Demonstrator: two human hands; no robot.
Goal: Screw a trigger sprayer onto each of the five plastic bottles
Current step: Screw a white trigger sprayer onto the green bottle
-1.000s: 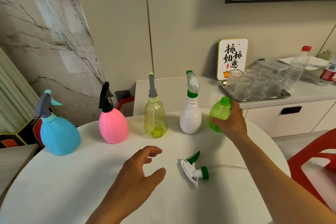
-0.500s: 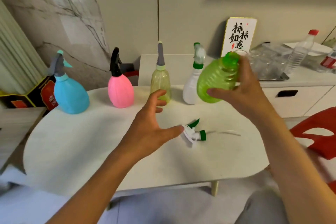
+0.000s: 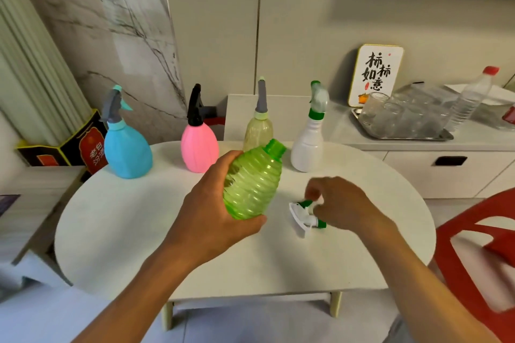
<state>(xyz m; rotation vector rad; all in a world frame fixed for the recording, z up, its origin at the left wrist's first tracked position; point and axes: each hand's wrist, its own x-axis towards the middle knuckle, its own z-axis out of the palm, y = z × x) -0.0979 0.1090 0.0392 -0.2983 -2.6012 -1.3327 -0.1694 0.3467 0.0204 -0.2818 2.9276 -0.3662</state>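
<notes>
My left hand [image 3: 211, 214] grips a ribbed green bottle [image 3: 253, 186] with no sprayer on its open neck, tilted above the white round table [image 3: 139, 225]. To its right, my right hand [image 3: 342, 203] pinches the white and green trigger sprayer [image 3: 299, 213], which lies on the table. Along the table's far edge stand a blue bottle [image 3: 126, 153], a pink bottle [image 3: 199, 152], a yellowish bottle [image 3: 257, 132] and a white bottle [image 3: 306, 147], each with a sprayer on top.
Behind the table, a white cabinet carries a metal tray of glasses [image 3: 404, 135], a water bottle [image 3: 471, 100] and a framed sign [image 3: 374, 75]. A red chair [image 3: 479, 259] stands at the right. A dark box [image 3: 72, 147] sits at the left.
The green bottle passed from my right hand to my left. My right hand dropped to the sprayer on the table and took hold of it.
</notes>
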